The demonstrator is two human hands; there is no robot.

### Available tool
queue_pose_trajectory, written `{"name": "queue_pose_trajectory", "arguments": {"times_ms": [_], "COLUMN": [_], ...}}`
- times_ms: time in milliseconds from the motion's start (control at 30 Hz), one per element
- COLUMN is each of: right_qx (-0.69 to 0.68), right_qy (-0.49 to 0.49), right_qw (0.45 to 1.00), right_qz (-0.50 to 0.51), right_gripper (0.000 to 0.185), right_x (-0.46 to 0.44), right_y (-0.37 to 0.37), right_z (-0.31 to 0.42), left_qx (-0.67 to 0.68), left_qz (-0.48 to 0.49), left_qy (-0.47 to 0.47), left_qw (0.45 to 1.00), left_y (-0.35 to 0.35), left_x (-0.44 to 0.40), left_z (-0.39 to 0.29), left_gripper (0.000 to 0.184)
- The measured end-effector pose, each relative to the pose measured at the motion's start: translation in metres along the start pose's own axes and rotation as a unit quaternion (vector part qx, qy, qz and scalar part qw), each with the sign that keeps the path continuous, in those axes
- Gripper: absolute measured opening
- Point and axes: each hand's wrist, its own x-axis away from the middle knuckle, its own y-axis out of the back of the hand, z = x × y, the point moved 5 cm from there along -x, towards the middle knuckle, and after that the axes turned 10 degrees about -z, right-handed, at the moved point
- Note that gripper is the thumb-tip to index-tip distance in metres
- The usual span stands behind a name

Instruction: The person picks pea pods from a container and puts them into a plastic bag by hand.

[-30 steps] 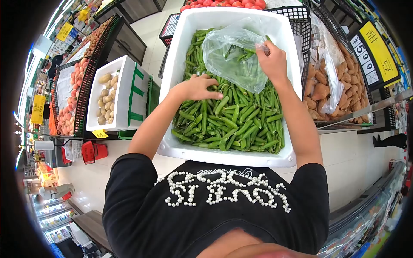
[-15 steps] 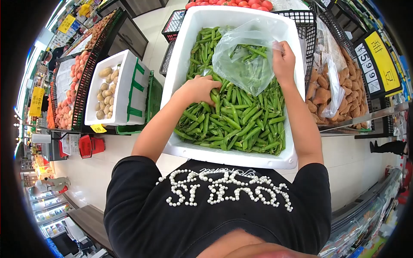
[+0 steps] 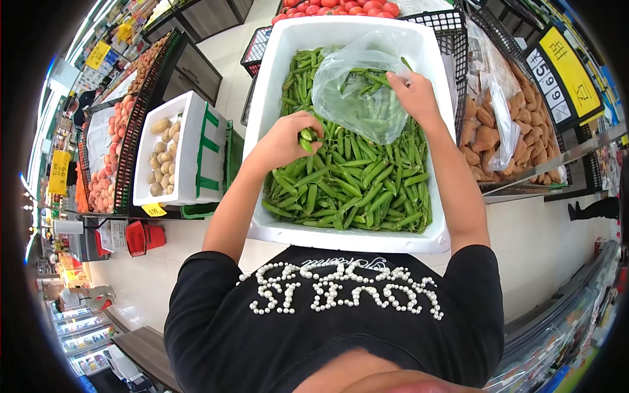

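Observation:
A white foam box [image 3: 354, 242] full of green pea pods [image 3: 354, 190] is in front of me. Above the left part of the heap, my left hand [image 3: 288, 139] has its fingers closed round a few pea pods, whose green ends show at the fingertips. At the far right side of the box, my right hand [image 3: 414, 98] grips the rim of a clear plastic bag [image 3: 386, 121]. The bag lies over the pods with its mouth open, and some pods show in or through it. One pod sticks up beside the right fingers.
Left of the box stands a smaller foam box [image 3: 198, 150] of potatoes [image 3: 164, 160]. Brown root vegetables [image 3: 485, 139] fill a bin on the right, by a yellow price sign [image 3: 570, 72]. Tomatoes [image 3: 341, 8] lie beyond the box. Red baskets [image 3: 145, 238] stand on the floor.
My left hand has come up out of the heap, slightly left, with pods in its fingers. My right hand and the bag have shifted a little left in view.

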Motion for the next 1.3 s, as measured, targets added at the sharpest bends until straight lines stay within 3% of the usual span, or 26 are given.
{"name": "queue_pose_trajectory", "arguments": {"times_ms": [100, 200, 233, 300, 400, 500, 600, 633, 667, 700, 733, 767, 867, 900, 967, 1000, 1033, 1067, 1100, 1133, 1167, 1200, 1267, 1300], "right_qx": [-0.04, -0.109, -0.146, -0.218, -0.245, -0.295, -0.3, -0.309, -0.323, -0.336, -0.348, -0.343, -0.334, -0.335, -0.342, -0.348, -0.354, -0.341, -0.329, -0.317, -0.314, -0.311, -0.289, -0.271], "right_qy": [-0.017, -0.017, -0.025, -0.042, -0.076, -0.093, -0.081, -0.081, -0.08, -0.08, -0.081, -0.078, -0.072, -0.072, -0.072, -0.07, -0.069, -0.069, -0.069, -0.069, -0.073, -0.076, -0.068, -0.057], "right_qw": [0.999, 0.994, 0.989, 0.975, 0.966, 0.951, 0.95, 0.947, 0.942, 0.937, 0.932, 0.934, 0.938, 0.938, 0.936, 0.933, 0.931, 0.936, 0.94, 0.944, 0.945, 0.945, 0.953, 0.96], "right_qz": [-0.014, -0.021, -0.014, 0.001, -0.015, -0.024, -0.034, -0.037, -0.043, -0.049, -0.056, -0.059, -0.056, -0.05, -0.046, -0.051, -0.056, -0.059, -0.061, -0.062, -0.063, -0.063, -0.052, -0.046], "right_gripper": [0.039, 0.04, 0.041, 0.044, 0.049, 0.051, 0.05, 0.05, 0.05, 0.05, 0.05, 0.049, 0.048, 0.048, 0.047, 0.046, 0.045, 0.045, 0.044, 0.043, 0.043, 0.044, 0.044, 0.044], "right_x": [-0.003, -0.008, -0.006, -0.003, -0.001, 0.0, -0.002, -0.002, -0.002, -0.002, -0.003, -0.002, -0.001, -0.002, -0.001, -0.001, 0.0, -0.001, -0.002, -0.002, -0.003, -0.003, -0.003, -0.002], "right_y": [-0.002, -0.013, -0.015, -0.016, -0.014, -0.019, -0.018, -0.016, -0.014, -0.013, -0.01, -0.009, -0.007, -0.007, -0.01, -0.009, -0.007, -0.007, -0.007, -0.007, -0.007, -0.007, -0.01, -0.011], "right_z": [-0.003, -0.022, -0.022, -0.023, -0.032, -0.039, -0.044, -0.041, -0.039, -0.037, -0.036, -0.034, -0.031, -0.035, -0.035, -0.031, -0.029, -0.029, -0.03, -0.03, -0.029, -0.028, -0.03, -0.03], "left_qx": [0.066, 0.218, 0.299, 0.442, 0.508, 0.68, 0.589, 0.499, 0.283, 0.048, -0.187, -0.34, -0.376, -0.34, -0.192, -0.101, -0.001, 0.016, 0.005, -0.008, -0.125, -0.241, -0.244, -0.248], "left_qz": [0.022, 0.054, 0.056, 0.059, -0.043, -0.246, -0.225, -0.145, -0.153, -0.151, -0.138, -0.013, -0.142, -0.178, -0.172, -0.144, -0.041, 0.086, 0.129, 0.137, 0.112, 0.085, 0.146, 0.129], "left_qy": [-0.025, -0.005, 0.114, 0.339, 0.46, 0.409, 0.282, 0.26, 0.187, 0.099, 0.004, -0.026, -0.147, -0.185, -0.124, -0.178, -0.168, -0.147, -0.2, -0.189, -0.172, -0.15, -0.031, -0.016], "left_qw": [0.997, 0.974, 0.946, 0.828, 0.727, 0.557, 0.723, 0.814, 0.928, 0.982, 0.973, 0.94, 0.904, 0.905, 0.958, 0.968, 0.985, 0.985, 0.971, 0.972, 0.971, 0.955, 0.958, 0.96], "left_y": [-0.001, -0.016, -0.027, -0.056, -0.084, -0.099, -0.075, -0.068, -0.054, -0.044, -0.039, -0.041, -0.034, -0.033, -0.035, -0.042, -0.051, -0.067, -0.084, -0.104, -0.116, -0.12, -0.128, -0.124], "left_x": [-0.014, -0.039, -0.05, -0.068, -0.113, -0.16, -0.177, -0.18, -0.183, -0.188, -0.187, -0.186, -0.164, -0.147, -0.104, -0.089, -0.07, -0.055, -0.041, -0.03, -0.022, -0.019, -0.028, -0.034], "left_z": [-0.039, -0.06, -0.053, -0.033, 0.02, 0.084, 0.102, 0.106, 0.109, 0.106, 0.079, 0.065, 0.047, 0.023, -0.035, -0.047, -0.06, -0.064, -0.057, -0.039, -0.023, -0.014, 0.014, 0.018], "left_gripper": [0.021, 0.016, 0.017, 0.019, 0.025, 0.033, 0.033, 0.048, 0.052, 0.056, 0.06, 0.064, 0.058, 0.046, 0.037, 0.029, 0.023, 0.025, 0.031, 0.056, 0.07, 0.083, 0.099, 0.1]}}
